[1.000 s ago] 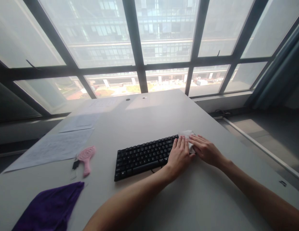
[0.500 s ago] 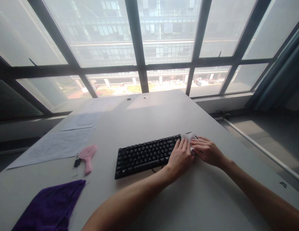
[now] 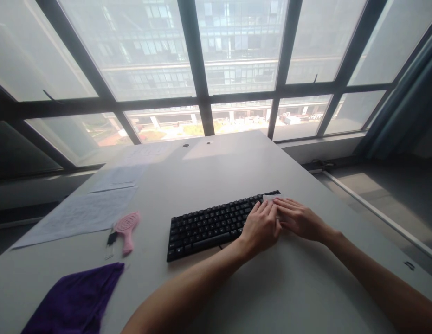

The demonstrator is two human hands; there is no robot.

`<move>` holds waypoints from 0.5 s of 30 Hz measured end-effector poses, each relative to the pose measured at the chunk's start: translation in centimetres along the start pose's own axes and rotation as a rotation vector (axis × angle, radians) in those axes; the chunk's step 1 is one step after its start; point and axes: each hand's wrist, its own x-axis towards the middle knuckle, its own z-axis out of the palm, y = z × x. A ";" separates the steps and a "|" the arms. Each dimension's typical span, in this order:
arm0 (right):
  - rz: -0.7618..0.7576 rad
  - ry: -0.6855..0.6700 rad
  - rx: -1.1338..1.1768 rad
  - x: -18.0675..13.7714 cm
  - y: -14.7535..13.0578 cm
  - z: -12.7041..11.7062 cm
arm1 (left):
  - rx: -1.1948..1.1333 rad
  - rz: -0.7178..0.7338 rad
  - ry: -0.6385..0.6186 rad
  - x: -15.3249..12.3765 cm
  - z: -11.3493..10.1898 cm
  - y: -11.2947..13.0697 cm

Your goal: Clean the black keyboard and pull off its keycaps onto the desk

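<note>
A black keyboard (image 3: pixel 207 226) lies at a slant on the white desk, its right end under my hands. My left hand (image 3: pixel 261 226) reaches over that end, its fingers bent down and pressing a white tissue (image 3: pixel 270 197) against the keys. Beside it my right hand (image 3: pixel 299 219) is closed over the same tissue, with its fingertips overlapping the left hand's fingers. Only the tissue's upper edge shows; the rest is hidden beneath my fingers. Part of a black cable (image 3: pixel 221 247) shows at the keyboard's near edge.
Left of the keyboard lie a pink hairbrush (image 3: pixel 127 230), a small black item (image 3: pixel 112 238) and a purple cloth (image 3: pixel 73 299). Printed papers (image 3: pixel 76 215) cover the desk's left side. A small dark object (image 3: pixel 409 265) lies near the right edge. Windows stand behind the desk.
My right hand has moved slightly left and inward, now overlapping my left fingers. Less of the tissue shows, and the keyboard's upper right corner has come into view.
</note>
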 end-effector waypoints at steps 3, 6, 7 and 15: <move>0.027 -0.004 -0.016 -0.2 0.5 0.4 | 0.052 0.010 -0.023 0.0 0.8 -0.1; 0.039 -0.010 -0.019 -0.4 0.8 0.6 | 0.149 0.018 -0.072 0.2 1.9 -0.2; 0.042 -0.011 -0.017 -0.4 0.8 0.7 | 0.185 0.019 -0.092 0.2 2.2 -0.2; 0.008 -0.014 0.017 -0.5 1.0 1.1 | 0.338 0.080 -0.127 0.4 3.0 0.2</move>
